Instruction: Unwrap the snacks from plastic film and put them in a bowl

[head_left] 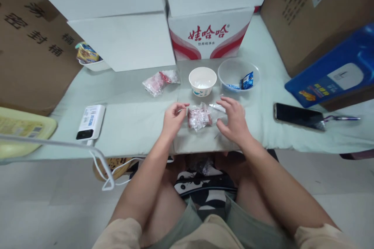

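A packet (199, 116) in crinkled clear plastic with reddish-pink contents lies on the pale green cloth between my hands. My left hand (174, 120) is at its left edge, fingers curled and thumb close to the index fingertip; whether it pinches a bit of the wrap is too small to tell. To the right, my right hand (233, 120) is spread, thumb and fingers apart around the loose right end of the wrap, with nothing gripped. Just behind the packet stands a white paper bowl (202, 81) with a blue-green pattern. A second plastic-wrapped pinkish packet (159, 81) lies behind my left hand.
A clear plastic bowl (224, 79) holds blue sachets. Right are a phone (299, 116), a pen (341, 118) and a blue container (327, 70). Left are a power bank (92, 120) with a cable and a yellow pack (26, 132). White boxes (125, 42) line the back.
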A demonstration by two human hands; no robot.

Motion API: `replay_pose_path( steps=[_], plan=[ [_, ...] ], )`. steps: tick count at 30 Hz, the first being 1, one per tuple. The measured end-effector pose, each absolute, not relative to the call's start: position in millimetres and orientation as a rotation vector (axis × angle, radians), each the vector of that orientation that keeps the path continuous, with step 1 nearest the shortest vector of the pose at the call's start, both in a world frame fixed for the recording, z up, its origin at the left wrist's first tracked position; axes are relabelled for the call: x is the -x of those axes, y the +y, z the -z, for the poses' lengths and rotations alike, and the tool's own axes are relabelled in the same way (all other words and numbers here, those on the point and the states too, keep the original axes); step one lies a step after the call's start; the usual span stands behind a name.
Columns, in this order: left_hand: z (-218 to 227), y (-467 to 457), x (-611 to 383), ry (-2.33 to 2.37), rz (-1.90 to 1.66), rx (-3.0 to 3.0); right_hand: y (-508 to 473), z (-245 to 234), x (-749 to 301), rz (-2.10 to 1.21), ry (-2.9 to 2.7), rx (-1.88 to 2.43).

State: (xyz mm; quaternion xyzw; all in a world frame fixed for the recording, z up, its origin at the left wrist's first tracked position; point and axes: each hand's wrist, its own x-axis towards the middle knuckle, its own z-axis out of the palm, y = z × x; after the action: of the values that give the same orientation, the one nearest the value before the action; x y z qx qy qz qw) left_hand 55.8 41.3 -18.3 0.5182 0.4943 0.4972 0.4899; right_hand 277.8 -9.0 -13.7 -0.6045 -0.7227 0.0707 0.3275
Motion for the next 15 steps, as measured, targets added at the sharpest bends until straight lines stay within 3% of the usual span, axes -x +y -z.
replay_pose_path(
  steps=[7, 13, 15],
  plan=[
    [16.0, 38.9, -59.0, 1.1, -1.024, -1.58, 11.7, 23.4, -281.5, -0.301, -1.857, 1.772],
    [10.4, 46.2, -43.6, 1.199, -1.277, -0.918, 9.4, 17.7, -289.2, -0.742, -1.351, 1.641],
    [10.3, 44.8, -41.8, 1.212, -1.268, -0.949, 11.2, 15.6, -289.9, -0.941, -1.174, 1.596]
  ],
)
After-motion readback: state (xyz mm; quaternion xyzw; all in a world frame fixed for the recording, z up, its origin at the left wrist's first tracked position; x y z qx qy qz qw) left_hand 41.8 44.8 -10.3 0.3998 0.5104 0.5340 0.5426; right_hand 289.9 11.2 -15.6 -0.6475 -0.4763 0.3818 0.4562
